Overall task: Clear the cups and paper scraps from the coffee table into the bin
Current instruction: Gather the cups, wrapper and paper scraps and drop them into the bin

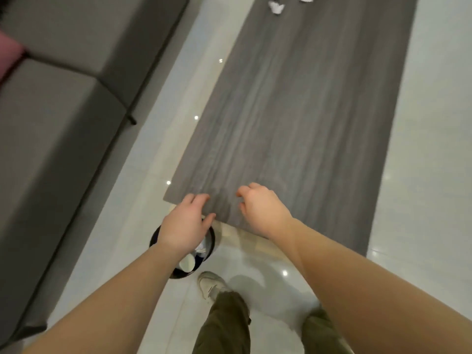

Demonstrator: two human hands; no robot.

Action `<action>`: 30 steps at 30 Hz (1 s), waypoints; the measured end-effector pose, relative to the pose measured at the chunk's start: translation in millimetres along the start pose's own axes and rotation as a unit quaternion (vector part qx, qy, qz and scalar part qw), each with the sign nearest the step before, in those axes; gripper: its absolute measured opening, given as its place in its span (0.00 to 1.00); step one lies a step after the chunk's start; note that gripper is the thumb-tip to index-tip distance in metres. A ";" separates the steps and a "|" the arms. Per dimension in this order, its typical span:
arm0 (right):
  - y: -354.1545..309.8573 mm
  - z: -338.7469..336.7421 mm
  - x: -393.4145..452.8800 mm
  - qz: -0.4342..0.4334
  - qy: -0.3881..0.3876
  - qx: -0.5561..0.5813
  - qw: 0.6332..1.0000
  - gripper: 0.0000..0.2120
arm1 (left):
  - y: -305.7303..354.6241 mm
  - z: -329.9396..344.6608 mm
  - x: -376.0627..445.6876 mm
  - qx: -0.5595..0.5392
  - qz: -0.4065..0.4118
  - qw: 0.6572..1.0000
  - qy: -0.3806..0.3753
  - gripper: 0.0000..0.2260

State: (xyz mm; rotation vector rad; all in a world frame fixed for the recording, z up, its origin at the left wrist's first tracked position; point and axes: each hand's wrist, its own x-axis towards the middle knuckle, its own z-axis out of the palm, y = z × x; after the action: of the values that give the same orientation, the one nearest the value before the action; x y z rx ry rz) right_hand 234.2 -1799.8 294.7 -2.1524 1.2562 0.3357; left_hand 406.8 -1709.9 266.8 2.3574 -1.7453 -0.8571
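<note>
The long grey wood-grain coffee table (301,106) stretches away from me. White crumpled paper scraps (276,6) lie at its far end, partly cut off by the frame's top edge. A black round bin (210,245) stands on the floor at the table's near left corner, with a white cup (187,263) and paper inside. My left hand (185,224) hovers above the bin, fingers spread, holding nothing. My right hand (263,210) is over the table's near edge, fingers loosely curled and empty.
A grey sofa (58,103) runs along the left, with a pink cushion (9,56) on it. Glossy white floor tiles (424,123) surround the table. My shoe (210,283) and olive trouser legs stand just behind the bin.
</note>
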 end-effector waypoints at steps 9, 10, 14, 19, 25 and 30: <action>195.8 -55.7 -117.3 0.079 0.061 0.023 0.995 0.12 | 207.5 65.6 10.9 0.054 0.104 0.992 -0.037 0.19; 218.3 -60.0 -131.6 0.086 0.058 0.024 0.994 0.12 | 231.4 75.1 8.4 0.055 0.107 0.992 -0.042 0.19; 294.9 -73.4 -188.2 0.107 0.048 0.047 0.992 0.13 | 317.8 115.0 -6.8 0.048 0.114 0.990 -0.063 0.20; 373.4 -79.3 -241.1 0.129 0.046 0.062 0.989 0.15 | 408.1 156.6 -20.0 0.055 0.137 0.984 -0.099 0.20; 444.7 -88.8 -245.5 0.152 0.067 0.081 0.983 0.23 | 472.5 188.7 7.5 0.075 0.152 0.977 -0.131 0.21; 490.3 -103.8 -225.3 0.164 0.071 0.082 0.980 0.21 | 502.0 202.6 43.7 0.084 0.162 0.974 -0.136 0.22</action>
State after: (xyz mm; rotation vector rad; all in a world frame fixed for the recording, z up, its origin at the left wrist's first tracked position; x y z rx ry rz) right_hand -308.8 -1883.4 301.0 -1.8554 1.6653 0.2081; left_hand -111.7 -1871.2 273.7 2.0305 -2.3121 -1.0525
